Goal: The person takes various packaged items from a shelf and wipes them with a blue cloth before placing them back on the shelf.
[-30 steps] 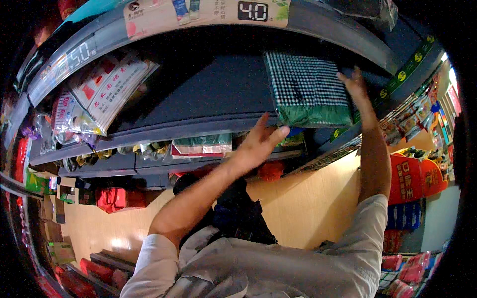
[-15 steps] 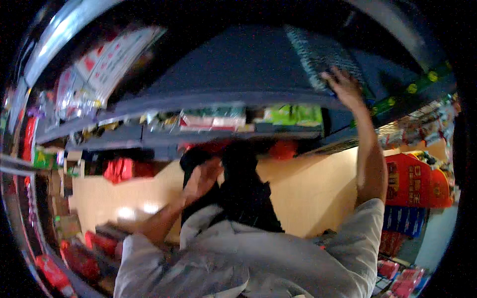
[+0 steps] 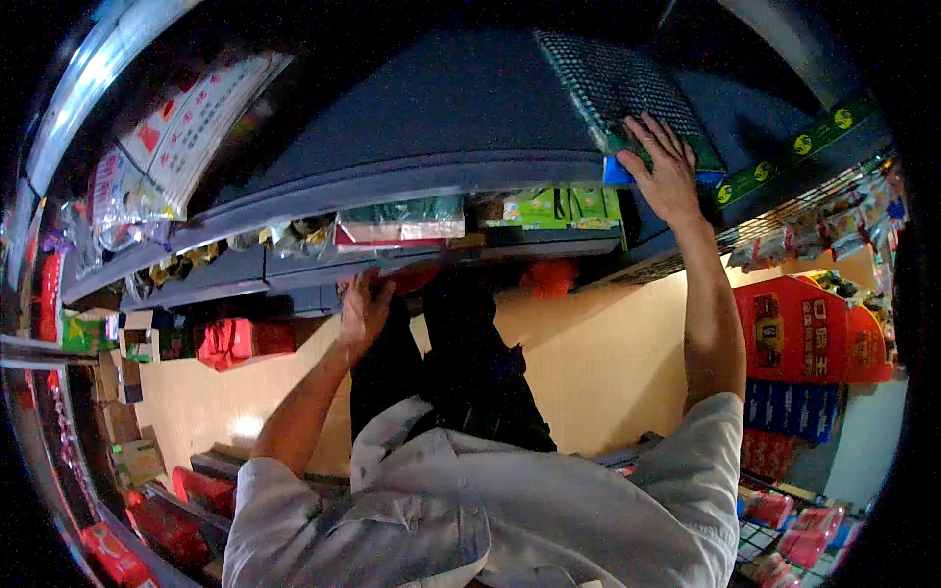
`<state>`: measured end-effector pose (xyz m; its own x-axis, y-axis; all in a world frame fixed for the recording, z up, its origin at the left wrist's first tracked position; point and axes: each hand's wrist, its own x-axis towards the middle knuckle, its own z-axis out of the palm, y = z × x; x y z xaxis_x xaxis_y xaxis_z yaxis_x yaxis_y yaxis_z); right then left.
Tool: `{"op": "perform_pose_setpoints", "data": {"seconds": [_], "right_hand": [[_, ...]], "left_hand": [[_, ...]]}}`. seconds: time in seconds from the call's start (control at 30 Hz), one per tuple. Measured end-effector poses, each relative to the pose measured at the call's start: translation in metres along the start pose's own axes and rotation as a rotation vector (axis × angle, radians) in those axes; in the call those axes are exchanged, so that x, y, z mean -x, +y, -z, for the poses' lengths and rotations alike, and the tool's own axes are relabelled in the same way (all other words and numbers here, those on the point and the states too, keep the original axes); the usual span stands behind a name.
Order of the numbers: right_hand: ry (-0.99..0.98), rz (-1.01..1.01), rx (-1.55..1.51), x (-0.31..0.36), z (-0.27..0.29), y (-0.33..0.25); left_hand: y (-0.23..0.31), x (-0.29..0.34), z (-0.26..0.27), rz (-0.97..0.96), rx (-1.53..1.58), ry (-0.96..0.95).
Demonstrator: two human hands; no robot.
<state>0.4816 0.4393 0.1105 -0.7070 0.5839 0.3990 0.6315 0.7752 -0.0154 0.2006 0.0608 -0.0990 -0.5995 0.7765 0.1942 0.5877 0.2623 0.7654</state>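
Green checked packet (image 3: 618, 83): on shelf (image 3: 392, 118), laid down, I judge; right hand (image 3: 668, 171) spread on it, not yet off. Left hand (image 3: 365, 314): below shelf, loosely parted.

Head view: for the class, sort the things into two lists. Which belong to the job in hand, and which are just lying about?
Part of the job:
- right hand, fingers spread over the package's near end
- checked package
- upper shelf beneath it

Lying about:
- white packets
- green packets
- red bag
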Motion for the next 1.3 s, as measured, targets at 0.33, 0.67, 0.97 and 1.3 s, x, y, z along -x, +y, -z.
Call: {"op": "perform_pose_setpoints", "data": {"seconds": [0.33,0.67,0.97,1.3], "right_hand": [[-0.229,-0.255,-0.246,-0.026,0.005,0.001],[-0.228,-0.593,0.073,-0.101,-0.001,0.102],[0.316,-0.388,-0.06,-0.127,-0.046,0.175],[0.28,-0.366,-0.005,-0.138,-0.072,0.17]], "left_hand": [[0.026,0.041,-0.024,-0.277,-0.537,-0.021],[0.041,0.035,-0.024,-0.317,-0.564,-0.051],[0.037,0.032,-0.025,-0.244,-0.51,-0.027],[0.035,0.029,-0.023,-0.24,-0.507,0.002]]}}
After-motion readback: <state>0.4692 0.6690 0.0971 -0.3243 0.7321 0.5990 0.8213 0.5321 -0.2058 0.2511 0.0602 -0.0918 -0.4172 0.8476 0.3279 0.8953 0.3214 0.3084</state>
